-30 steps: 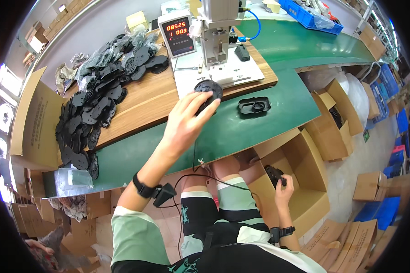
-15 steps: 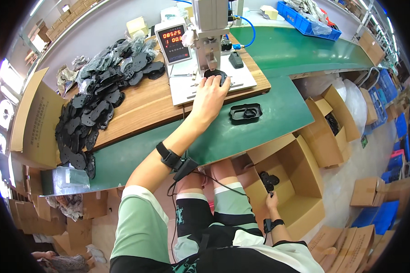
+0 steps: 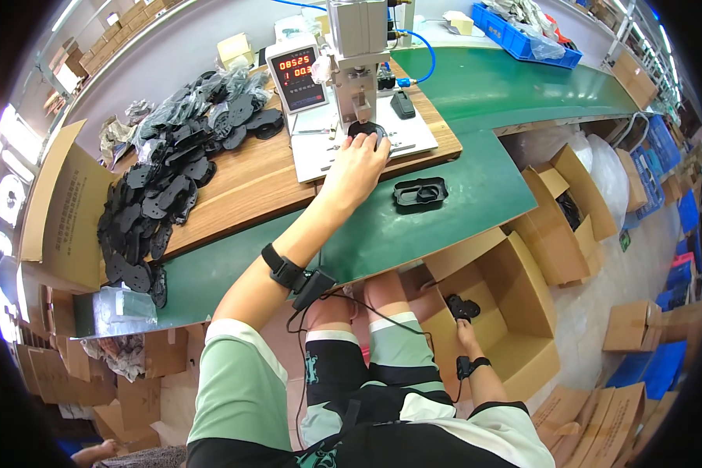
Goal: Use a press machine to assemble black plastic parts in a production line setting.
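We record: left hand (image 3: 356, 170), fingers grasping the near edge of a black rounded part (image 3: 370, 128) on the white base plate (image 3: 310, 161), beneath the press head (image 3: 358, 87); right hand (image 3: 466, 334), against a dark part (image 3: 462, 306) inside an open carton (image 3: 516, 282), its grip we cannot tell; one black shallow housing (image 3: 413, 198), on the green bench (image 3: 480, 183).

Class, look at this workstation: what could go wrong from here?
Pinching: the left hand touches a black plastic part below the press head, so it might get caught if the head descends.

Spilling: the heap of black parts lies close to the front edge of the green bench, so a nudge could knock some off.
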Available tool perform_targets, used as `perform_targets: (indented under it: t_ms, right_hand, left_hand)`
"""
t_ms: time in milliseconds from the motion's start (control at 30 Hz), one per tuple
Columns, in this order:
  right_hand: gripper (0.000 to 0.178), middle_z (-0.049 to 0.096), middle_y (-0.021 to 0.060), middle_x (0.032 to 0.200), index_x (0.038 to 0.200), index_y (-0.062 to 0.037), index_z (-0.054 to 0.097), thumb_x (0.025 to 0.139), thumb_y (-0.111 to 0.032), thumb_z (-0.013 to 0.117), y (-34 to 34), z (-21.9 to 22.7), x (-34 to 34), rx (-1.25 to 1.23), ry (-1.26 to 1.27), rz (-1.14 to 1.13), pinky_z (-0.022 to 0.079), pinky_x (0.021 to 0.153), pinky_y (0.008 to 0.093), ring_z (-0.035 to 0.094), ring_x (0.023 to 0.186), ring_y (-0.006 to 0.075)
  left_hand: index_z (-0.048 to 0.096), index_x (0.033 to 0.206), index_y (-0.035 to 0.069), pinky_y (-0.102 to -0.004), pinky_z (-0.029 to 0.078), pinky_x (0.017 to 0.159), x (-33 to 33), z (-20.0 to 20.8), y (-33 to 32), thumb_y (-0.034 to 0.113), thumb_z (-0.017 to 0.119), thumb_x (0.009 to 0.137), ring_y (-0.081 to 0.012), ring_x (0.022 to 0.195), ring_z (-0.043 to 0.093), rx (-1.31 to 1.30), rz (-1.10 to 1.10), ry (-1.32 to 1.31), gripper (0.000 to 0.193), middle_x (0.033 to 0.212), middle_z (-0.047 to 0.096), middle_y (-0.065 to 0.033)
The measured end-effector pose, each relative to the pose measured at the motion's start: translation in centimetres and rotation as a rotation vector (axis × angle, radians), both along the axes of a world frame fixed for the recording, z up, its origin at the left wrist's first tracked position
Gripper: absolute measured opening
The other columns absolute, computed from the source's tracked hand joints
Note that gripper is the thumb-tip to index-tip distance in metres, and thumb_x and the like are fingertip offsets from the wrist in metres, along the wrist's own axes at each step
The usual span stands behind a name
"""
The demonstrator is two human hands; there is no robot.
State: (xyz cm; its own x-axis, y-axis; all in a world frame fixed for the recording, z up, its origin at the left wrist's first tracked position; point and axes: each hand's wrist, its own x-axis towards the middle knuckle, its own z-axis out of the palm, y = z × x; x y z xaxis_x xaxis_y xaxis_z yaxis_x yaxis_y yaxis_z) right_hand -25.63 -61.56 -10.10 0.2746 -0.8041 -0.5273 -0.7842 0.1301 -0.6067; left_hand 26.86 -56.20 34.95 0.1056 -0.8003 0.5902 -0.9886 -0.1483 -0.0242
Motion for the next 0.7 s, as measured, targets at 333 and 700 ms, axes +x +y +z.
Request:
perform_targets:
  t_ms: [333, 700]
  right_hand:
    - [0.021, 0.075, 0.0189, 0.103, 0.105, -0.0012, 0.074, 0.104, -0.013, 0.056, 1.8, 6.1, 3.8, -0.613, -0.164, -0.055, 0.055, 0.089, 0.0431, 0.071, 0.097, 0.0372]
    - [0.026, 0.070, 0.0160, 0.112, 0.108, -0.0009, 0.070, 0.083, 0.009, 0.067, 4.1, 43.1, 25.6, -1.080, -0.840, 0.513, 0.056, 0.089, 0.0433, 0.068, 0.101, 0.0353]
  left_hand:
    - [0.061, 0.118, 0.001, -0.0490, 0.054, 0.102, 0.2, 0.1, 0.4, -0.001, 0.066, 0.088, -0.0354, 0.117, 0.066, 0.092, -0.058, 0.066, 0.031, 0.120, 0.068, -0.0175]
    - [0.053, 0.135, 0.000, -0.0479, 0.053, 0.103, -0.6, 0.4, 2.1, -0.011, 0.059, 0.085, -0.0420, 0.110, 0.067, 0.054, -0.009, 0.107, 0.052, 0.126, 0.055, -0.0220]
